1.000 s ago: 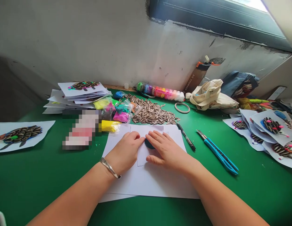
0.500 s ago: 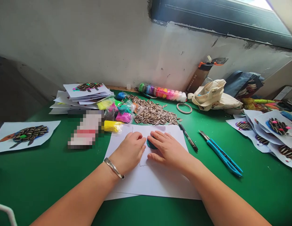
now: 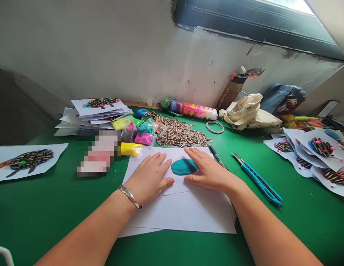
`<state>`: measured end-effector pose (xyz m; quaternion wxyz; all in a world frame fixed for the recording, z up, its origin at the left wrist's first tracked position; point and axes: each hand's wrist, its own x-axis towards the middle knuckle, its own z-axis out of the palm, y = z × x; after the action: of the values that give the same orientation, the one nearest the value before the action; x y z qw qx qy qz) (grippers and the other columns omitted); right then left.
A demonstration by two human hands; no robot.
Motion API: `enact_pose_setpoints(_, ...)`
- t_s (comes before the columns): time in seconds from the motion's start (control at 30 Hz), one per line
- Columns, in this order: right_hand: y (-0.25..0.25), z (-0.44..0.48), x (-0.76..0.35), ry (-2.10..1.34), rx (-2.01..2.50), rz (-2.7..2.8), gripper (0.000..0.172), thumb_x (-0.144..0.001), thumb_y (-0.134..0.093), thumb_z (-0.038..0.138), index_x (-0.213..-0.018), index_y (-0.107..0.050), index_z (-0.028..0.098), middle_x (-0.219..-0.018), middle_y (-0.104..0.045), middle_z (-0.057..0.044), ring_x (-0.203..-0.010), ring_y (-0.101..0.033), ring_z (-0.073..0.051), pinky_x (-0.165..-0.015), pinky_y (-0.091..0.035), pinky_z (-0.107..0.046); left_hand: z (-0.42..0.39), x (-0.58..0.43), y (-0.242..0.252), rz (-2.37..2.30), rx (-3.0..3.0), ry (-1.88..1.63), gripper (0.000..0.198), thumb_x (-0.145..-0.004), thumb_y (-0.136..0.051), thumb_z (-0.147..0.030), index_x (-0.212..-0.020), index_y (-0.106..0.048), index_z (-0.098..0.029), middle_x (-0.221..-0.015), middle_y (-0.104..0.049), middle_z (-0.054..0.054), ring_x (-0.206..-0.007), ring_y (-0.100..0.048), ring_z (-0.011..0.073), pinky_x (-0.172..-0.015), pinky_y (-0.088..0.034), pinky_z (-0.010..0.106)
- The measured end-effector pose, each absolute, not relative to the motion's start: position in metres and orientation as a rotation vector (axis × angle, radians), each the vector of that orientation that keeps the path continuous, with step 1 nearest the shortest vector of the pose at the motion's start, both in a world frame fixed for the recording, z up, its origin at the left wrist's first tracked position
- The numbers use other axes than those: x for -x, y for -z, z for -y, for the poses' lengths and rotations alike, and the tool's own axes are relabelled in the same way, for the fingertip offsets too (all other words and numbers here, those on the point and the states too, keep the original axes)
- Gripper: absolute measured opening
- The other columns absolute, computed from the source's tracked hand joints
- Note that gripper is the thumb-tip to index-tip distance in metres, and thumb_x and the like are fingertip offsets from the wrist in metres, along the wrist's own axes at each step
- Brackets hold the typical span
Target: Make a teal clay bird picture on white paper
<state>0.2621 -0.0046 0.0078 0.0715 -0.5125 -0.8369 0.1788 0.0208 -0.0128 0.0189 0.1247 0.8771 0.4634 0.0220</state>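
1. Teal, flattened oval of clay-like material lies on white paper sheets on the green counter, between both hands.
2. The left hand rests spread on the paper, left of the oval, grip apart, perhaps to steady the sheet.
3. The right hand also has its grip apart, fingers at the oval's right edge, seemingly smoothing that rim.
4. Striped seeds lie heaped beyond the paper's far edge, I'd guess to leave working room.
5. Half a second ago, the right hand hid most of the oval and the left fingers were curled; now nearly all of it shows.
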Motion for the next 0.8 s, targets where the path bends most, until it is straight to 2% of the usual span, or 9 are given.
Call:
enact_pose_setpoints(0.17,-0.003,0.009,-0.249,-0.57,1.545,2.498,0.091,-0.078,-0.061,0.058,-0.151,-0.023,0.021,-0.157,-0.022,-0.013,-0.145,-0.016,-0.03,-0.116,-0.018,-0.051,0.013,-0.02,-0.021,-1.335,-2.607,-0.088,0.048,-0.091,-0.054,-0.039,-0.133,-0.049,-0.017,-0.141,-0.047,0.013,-0.135,-0.035,0.0315,-0.111,-0.03,0.052)
enact_pose_setpoints(0.4,0.009,0.012,-0.235,-0.55,1.574,2.458,0.09,-0.082,-0.05,0.067,-0.153,-0.017,0.022,-0.158,-0.018,-0.01,-0.146,-0.011,-0.028,-0.116,-0.013,-0.056,0.012,-0.024,-0.012,-1.326,-2.588,-0.015,0.057,-0.094,-0.047,-0.044,-0.143,-0.038,-0.017,-0.152,-0.034,0.015,-0.14,-0.028,0.0312,-0.113,-0.026,0.053)
enact_pose_setpoints(0.57,0.009,0.006,-0.237,-0.489,1.584,2.482,0.083,-0.084,-0.049,0.064,-0.151,-0.025,0.022,-0.157,-0.022,-0.012,-0.145,-0.017,-0.03,-0.114,-0.017,-0.056,0.011,-0.021,-0.009,-1.343,-2.546,-0.009,0.062,-0.095,-0.043,-0.048,-0.147,-0.03,-0.017,-0.155,-0.028,0.015,-0.143,-0.023,0.031,-0.114,-0.022,0.054)
enact_pose_setpoints(0.7,0.008,-0.002,-0.245,-0.443,1.496,2.508,0.071,-0.089,-0.045,0.059,-0.148,-0.033,0.022,-0.152,-0.034,-0.011,-0.14,-0.029,-0.028,-0.112,-0.026,-0.051,0.011,-0.021,-0.012,-1.357,-2.53,-0.001,0.061,-0.094,-0.047,-0.044,-0.146,-0.033,-0.017,-0.155,-0.026,0.015,-0.143,-0.021,0.031,-0.114,-0.021,0.053)
enact_pose_setpoints(0.8,0.011,-0.004,-0.248,-0.409,1.5,2.455,0.068,-0.09,-0.043,0.06,-0.147,-0.035,0.025,-0.151,-0.038,-0.009,-0.138,-0.033,-0.029,-0.11,-0.029,-0.052,0.011,-0.021,-0.012,-1.349,-2.534,0.005,0.061,-0.093,-0.047,-0.044,-0.146,-0.034,-0.017,-0.155,-0.027,0.014,-0.143,-0.021,0.0308,-0.115,-0.02,0.053)
